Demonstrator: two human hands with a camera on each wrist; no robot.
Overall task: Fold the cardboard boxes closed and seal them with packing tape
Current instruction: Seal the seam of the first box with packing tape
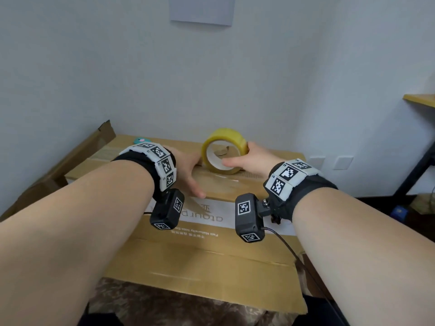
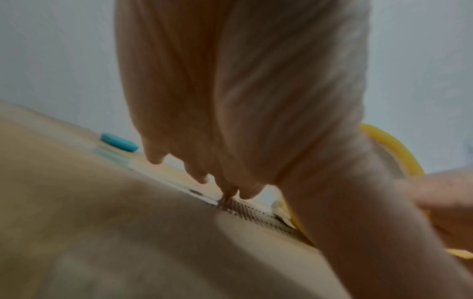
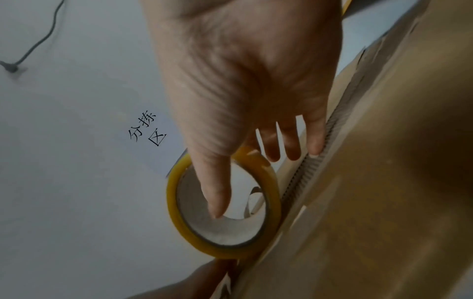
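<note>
A big brown cardboard box [image 1: 188, 260] lies in front of me with its top flaps folded down. A roll of yellow packing tape [image 1: 226, 137] stands on edge on the box top near the flap seam. My right hand [image 1: 249, 158] grips the roll, thumb inside the core and fingers over its outer side; the right wrist view shows the same hand [image 3: 249, 182] on the tape roll [image 3: 174, 202]. My left hand [image 1: 188, 170] lies flat on the box just left of the roll. Its straight fingers [image 2: 197, 176] touch the corrugated flap edge.
A small teal object [image 1: 141, 140] sits on the far left of the box top, also seen as a teal object [image 2: 119, 141] beyond my left fingers. Flattened cardboard [image 1: 58, 165] leans at the left. A wooden shelf [image 1: 421, 100] on a black frame stands at the right. White wall lies close behind.
</note>
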